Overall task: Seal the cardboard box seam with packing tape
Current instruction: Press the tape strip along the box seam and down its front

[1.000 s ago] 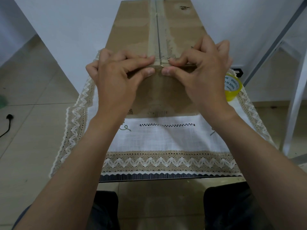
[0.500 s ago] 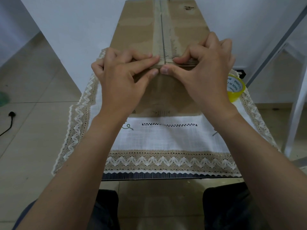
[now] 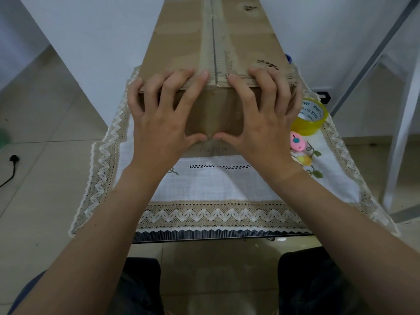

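Note:
A tall brown cardboard box (image 3: 181, 42) lies on a white lace-edged cloth (image 3: 216, 180). Its centre seam (image 3: 213, 42) runs away from me under a strip of clear tape. My left hand (image 3: 163, 119) and my right hand (image 3: 261, 119) lie spread against the box's near end. Their fingertips hook over the top near edge on either side of the seam, and the thumbs meet low on the front face. Neither hand holds anything. A yellow roll of packing tape (image 3: 311, 117) stands on the cloth just right of my right hand.
A small pink cutter (image 3: 297, 141) lies on the cloth in front of the tape roll. The table's dark front edge (image 3: 216, 235) is close above my knees. A white metal frame (image 3: 404, 110) stands at the right. A black plug and cord (image 3: 14, 158) lie on the tiled floor at the left.
Both hands have gone from pinching at the seam on the top near edge to lying spread over the box's end, thumbs slid down the front face. The pink cutter has come into sight.

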`<control>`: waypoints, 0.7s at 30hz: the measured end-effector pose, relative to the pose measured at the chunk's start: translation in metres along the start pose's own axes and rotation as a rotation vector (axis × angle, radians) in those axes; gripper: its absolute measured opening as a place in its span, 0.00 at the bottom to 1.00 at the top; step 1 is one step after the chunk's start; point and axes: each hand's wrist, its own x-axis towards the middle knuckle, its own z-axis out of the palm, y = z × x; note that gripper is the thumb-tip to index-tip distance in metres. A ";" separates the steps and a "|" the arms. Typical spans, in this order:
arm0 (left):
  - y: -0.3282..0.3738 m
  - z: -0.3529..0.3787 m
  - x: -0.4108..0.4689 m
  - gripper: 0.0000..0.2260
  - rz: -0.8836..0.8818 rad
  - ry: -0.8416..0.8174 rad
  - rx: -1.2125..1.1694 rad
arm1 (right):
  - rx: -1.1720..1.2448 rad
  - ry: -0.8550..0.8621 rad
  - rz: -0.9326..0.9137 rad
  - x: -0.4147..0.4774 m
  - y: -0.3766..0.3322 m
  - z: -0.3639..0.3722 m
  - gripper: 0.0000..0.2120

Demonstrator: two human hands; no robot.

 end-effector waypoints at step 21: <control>0.035 -0.004 0.004 0.60 -0.191 -0.066 0.038 | 0.390 0.079 -0.035 -0.009 0.036 -0.025 0.25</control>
